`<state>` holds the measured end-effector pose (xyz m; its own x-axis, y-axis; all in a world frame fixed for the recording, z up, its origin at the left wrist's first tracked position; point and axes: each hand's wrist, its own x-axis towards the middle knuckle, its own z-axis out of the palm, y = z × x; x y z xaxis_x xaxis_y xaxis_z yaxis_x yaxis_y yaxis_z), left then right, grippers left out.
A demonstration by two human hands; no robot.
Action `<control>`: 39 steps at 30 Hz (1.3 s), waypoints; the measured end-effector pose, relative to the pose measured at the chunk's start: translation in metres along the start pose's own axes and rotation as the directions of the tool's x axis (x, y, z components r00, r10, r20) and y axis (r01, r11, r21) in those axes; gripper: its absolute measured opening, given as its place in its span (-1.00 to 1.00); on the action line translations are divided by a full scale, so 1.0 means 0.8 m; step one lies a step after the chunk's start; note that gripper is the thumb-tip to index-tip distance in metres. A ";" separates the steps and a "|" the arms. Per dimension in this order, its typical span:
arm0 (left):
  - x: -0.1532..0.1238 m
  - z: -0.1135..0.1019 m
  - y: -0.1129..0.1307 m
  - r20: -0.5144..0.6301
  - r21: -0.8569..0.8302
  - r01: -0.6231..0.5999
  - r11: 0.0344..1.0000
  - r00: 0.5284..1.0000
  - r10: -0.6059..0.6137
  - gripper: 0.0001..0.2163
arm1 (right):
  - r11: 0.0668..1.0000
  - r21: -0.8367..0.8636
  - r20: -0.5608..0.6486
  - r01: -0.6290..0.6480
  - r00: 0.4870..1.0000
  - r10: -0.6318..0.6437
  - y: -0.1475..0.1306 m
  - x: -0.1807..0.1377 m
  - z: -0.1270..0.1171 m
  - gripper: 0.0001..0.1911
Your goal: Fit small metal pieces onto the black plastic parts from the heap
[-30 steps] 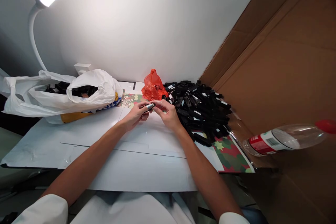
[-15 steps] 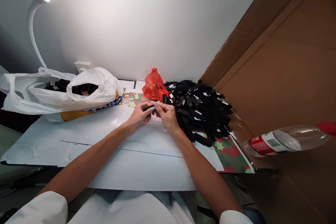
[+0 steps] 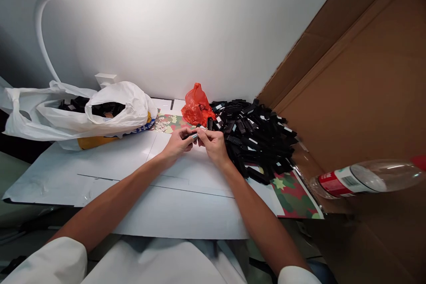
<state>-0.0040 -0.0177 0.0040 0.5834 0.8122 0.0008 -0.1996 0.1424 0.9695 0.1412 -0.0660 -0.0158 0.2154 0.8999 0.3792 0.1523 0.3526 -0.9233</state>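
Over the middle of the white table, my left hand [image 3: 178, 144] and my right hand [image 3: 214, 145] meet around a small black plastic piece [image 3: 191, 136] with a pale, shiny strip. Both sets of fingers are closed on it, and they cover most of its shape. Just right of my right hand lies a large heap of black plastic pieces [image 3: 256, 142], several bearing white labels. Behind my hands sits a crumpled red plastic bag [image 3: 196, 104]. Small pale bits [image 3: 162, 125] are scattered on a camouflage-patterned sheet left of that bag.
A white plastic bag [image 3: 76, 126] holding black pieces stands at the left, below a lit desk lamp [image 3: 41, 31]. At the right are a cardboard wall [image 3: 359, 88] and a clear plastic bottle [image 3: 366, 177] with a red cap. The white tabletop [image 3: 186, 213] ends near my body.
The view has shifted slightly. My hands stay together on the small black piece, with only slight finger movement, and the piece shows at a slightly different angle.
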 end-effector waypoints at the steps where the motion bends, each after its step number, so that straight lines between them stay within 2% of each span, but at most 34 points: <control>1: 0.001 0.000 0.001 0.000 -0.007 -0.003 1.000 1.000 0.003 -0.52 | 0.999 0.030 -0.004 -0.013 1.000 0.013 -0.001 0.001 0.000 -0.39; 5: 0.004 -0.001 0.006 0.003 -0.061 0.019 0.998 1.000 -0.018 -0.55 | 0.977 0.196 -0.034 -0.078 0.996 0.086 -0.007 0.006 -0.002 -0.34; 7: 0.004 -0.004 0.011 0.013 -0.083 0.031 0.996 0.999 -0.030 -0.55 | 0.969 0.225 -0.059 -0.103 0.991 0.119 -0.008 0.007 -0.006 -0.30; 11: 0.002 -0.008 0.018 0.009 -0.079 0.023 0.997 1.000 -0.023 -0.55 | 0.971 0.206 -0.070 -0.124 0.987 0.142 -0.009 0.007 -0.011 -0.28; 18: -0.001 -0.005 0.013 0.038 -0.046 0.005 0.999 0.999 -0.003 -0.54 | 0.972 0.210 0.048 -0.107 0.994 0.099 -0.015 0.003 0.001 -0.40; 34: -0.004 0.000 0.002 -0.025 -0.028 -0.016 0.999 1.000 0.015 -0.49 | 0.975 0.197 0.040 -0.098 0.995 0.092 -0.007 0.002 0.003 -0.45; 39: -0.003 -0.003 0.017 0.027 -0.051 0.024 0.998 0.999 -0.022 -0.52 | 0.957 0.271 0.030 -0.103 0.995 0.099 -0.007 0.008 -0.003 -0.45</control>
<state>-0.0103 -0.0164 0.0166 0.6087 0.7932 -0.0141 -0.2258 0.1903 0.9554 0.1439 -0.0628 -0.0082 0.2007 0.9375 0.2843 -0.1378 0.3143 -0.9393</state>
